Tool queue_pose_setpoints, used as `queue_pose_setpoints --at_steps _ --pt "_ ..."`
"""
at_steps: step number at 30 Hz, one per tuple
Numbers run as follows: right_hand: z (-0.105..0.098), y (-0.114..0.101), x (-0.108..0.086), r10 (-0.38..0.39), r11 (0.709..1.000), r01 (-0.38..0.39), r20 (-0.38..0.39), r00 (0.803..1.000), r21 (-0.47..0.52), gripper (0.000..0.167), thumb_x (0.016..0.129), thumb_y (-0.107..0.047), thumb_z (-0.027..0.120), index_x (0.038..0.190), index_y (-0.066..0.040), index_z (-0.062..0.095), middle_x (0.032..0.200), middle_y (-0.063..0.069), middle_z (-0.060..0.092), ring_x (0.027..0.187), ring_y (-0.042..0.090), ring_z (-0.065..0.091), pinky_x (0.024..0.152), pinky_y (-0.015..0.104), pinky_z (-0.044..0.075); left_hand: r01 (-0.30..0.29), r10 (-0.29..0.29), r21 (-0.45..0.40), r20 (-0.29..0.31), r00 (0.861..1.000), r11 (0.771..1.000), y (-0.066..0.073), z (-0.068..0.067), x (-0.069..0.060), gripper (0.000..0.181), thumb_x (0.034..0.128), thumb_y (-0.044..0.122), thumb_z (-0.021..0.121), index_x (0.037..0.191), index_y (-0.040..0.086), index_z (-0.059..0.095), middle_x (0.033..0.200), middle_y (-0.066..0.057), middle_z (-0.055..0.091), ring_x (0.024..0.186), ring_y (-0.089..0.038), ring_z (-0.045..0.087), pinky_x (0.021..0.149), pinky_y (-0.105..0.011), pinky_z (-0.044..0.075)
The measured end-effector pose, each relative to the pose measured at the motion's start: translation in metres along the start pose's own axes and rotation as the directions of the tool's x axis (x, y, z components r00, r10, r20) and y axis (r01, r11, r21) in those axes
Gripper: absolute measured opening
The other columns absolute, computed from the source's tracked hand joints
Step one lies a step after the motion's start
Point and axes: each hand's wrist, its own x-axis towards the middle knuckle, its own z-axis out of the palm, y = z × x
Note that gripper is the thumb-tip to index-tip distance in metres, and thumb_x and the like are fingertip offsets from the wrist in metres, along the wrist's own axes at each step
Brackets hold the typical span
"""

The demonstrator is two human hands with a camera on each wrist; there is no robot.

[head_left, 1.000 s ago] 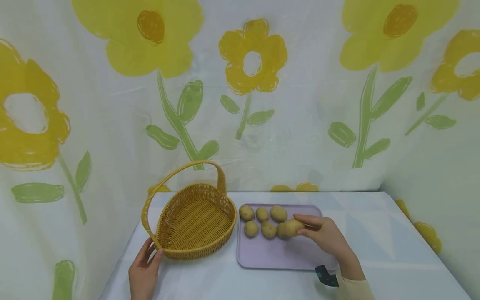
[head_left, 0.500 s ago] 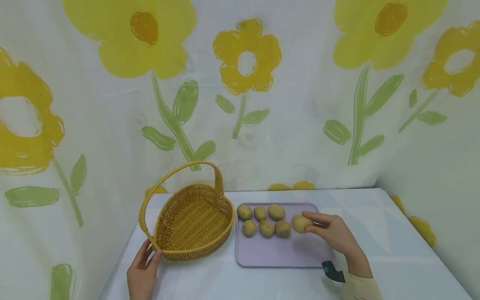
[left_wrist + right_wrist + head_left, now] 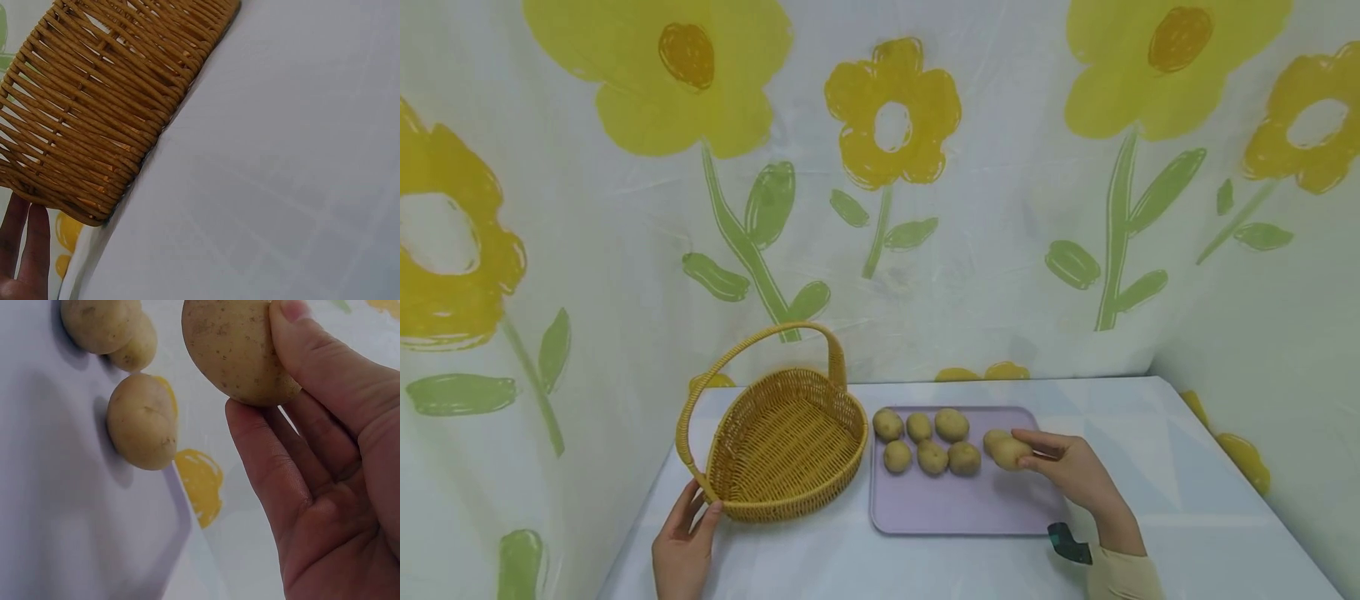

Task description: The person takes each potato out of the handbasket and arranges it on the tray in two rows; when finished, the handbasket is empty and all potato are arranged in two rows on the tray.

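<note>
My right hand (image 3: pixel 1071 475) pinches a potato (image 3: pixel 1012 455) over the right part of the lilac tray (image 3: pixel 955 517). The right wrist view shows this held potato (image 3: pixel 240 350) between thumb and fingertips, with a single potato (image 3: pixel 144 422) on the tray beyond it. That potato (image 3: pixel 992 439) is partly hidden behind the held one in the head view. Several more potatoes (image 3: pixel 932 457) sit in two rows at the tray's left. On the left, my left hand (image 3: pixel 683 546) grips the near-left rim of a wicker basket (image 3: pixel 786 442), which has nothing in it.
The basket's arched handle (image 3: pixel 737 350) rises at its back and left. The pale table (image 3: pixel 1150 467) reaches back to a flower-printed cloth wall (image 3: pixel 985 250), with cloth at both sides. A dark strap piece (image 3: pixel 1069 546) hangs beside the right wrist.
My right hand has drawn the held potato rightward, away from the rows, then slightly down. A potato behind it now shows. The left hand stays on the basket; the head view has shifted slightly.
</note>
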Motion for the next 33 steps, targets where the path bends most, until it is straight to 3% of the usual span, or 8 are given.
queue_pose_setpoints --at_steps 3,10,19,29,33 --pt "0.001 0.003 0.001 0.017 1.000 -0.017 0.007 1.000 0.010 0.046 0.086 -0.026 0.081 0.127 -0.007 0.072 0.132 0.012 0.071 0.112 -0.012 0.057 0.092 0.010 0.056 -0.005 0.005 -0.004 -0.002 1.000 1.000 0.000 0.000 0.000 0.066 0.0950 0.024 0.075 0.154 0.014 0.046 0.158 -0.012 0.047 0.121 0.007 0.051 0.086 0.009 0.044" --pt "0.006 0.014 0.003 0.050 0.999 -0.050 0.030 0.998 -0.011 0.048 0.086 -0.030 0.081 0.127 -0.008 0.072 0.131 0.010 0.071 0.113 -0.004 0.062 0.095 0.017 0.059 0.007 -0.007 0.016 0.002 1.000 1.000 -0.001 0.001 0.001 0.068 0.0951 0.029 0.075 0.155 0.015 0.045 0.159 -0.013 0.045 0.130 -0.005 0.052 0.085 0.010 0.043" --pt "0.014 0.033 0.009 0.002 1.000 -0.002 0.020 1.000 0.009 0.046 0.085 -0.026 0.082 0.125 -0.005 0.073 0.131 0.016 0.070 0.108 -0.011 0.060 0.095 0.015 0.059 -0.020 0.020 -0.003 -0.004 1.000 1.000 0.000 0.001 0.000 0.067 0.0945 0.027 0.075 0.154 0.013 0.046 0.158 -0.012 0.048 0.114 0.015 0.049 0.086 0.009 0.044" --pt "0.018 0.036 0.011 -0.004 0.999 0.004 -0.002 1.000 -0.035 0.046 0.082 -0.027 0.083 0.123 -0.007 0.074 0.128 0.014 0.072 0.111 -0.007 0.062 0.098 0.027 0.063 0.002 -0.001 0.039 -0.016 1.000 0.999 0.001 0.002 -0.001 0.068 0.0963 0.027 0.073 0.155 0.012 0.044 0.159 -0.015 0.045 0.139 -0.022 0.051 0.084 0.011 0.042" --pt "0.020 0.036 0.012 0.002 0.997 -0.005 -0.039 0.999 -0.070 0.045 0.080 -0.027 0.085 0.120 -0.008 0.076 0.126 0.013 0.073 0.111 -0.005 0.063 0.097 0.028 0.063 -0.002 0.002 0.047 -0.016 1.000 0.999 0.001 0.002 -0.001 0.066 0.0970 0.025 0.072 0.155 0.011 0.043 0.158 -0.015 0.046 0.139 -0.024 0.051 0.084 0.011 0.042"
